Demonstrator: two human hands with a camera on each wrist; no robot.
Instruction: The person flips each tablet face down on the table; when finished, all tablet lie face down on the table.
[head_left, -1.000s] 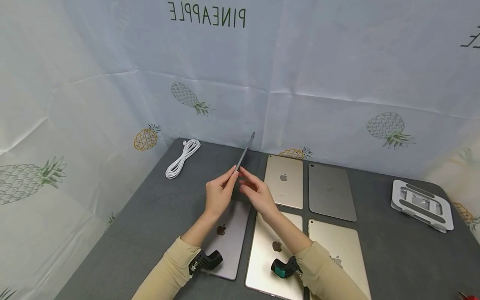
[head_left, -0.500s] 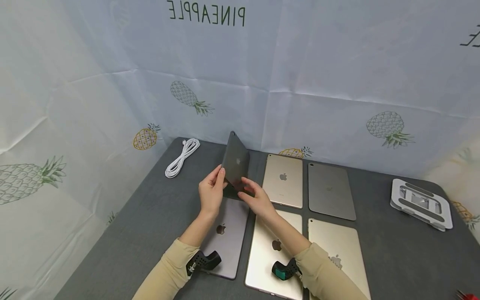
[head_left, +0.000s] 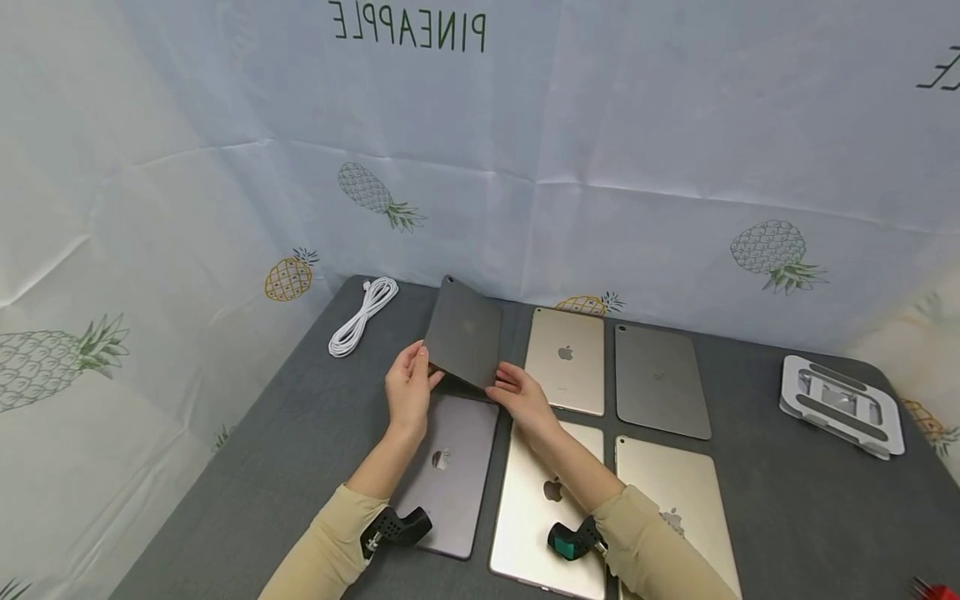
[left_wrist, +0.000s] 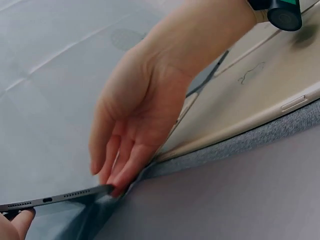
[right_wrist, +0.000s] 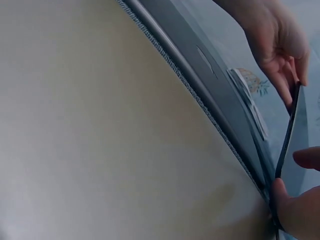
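Observation:
A dark grey tablet is held tilted, its back upward and its far end near the table's back. My left hand grips its near left corner between thumb and fingers. At the near right corner my right hand holds the edge with its fingertips. The left wrist view shows the tablet's port edge running from the left thumb to my right hand. My left hand is at the upper right in the right wrist view, where my right thumb meets the tablet's edge.
Below lies a grey-purple tablet. To the right are gold tablets and another grey one. A coiled white cable is at the back left, a folded stand at the right. A patterned curtain borders the table.
The tablet has turned from edge-on to back up and tilted lower. My left hand has moved left and down with its corner; my right hand has shifted slightly to the right corner.

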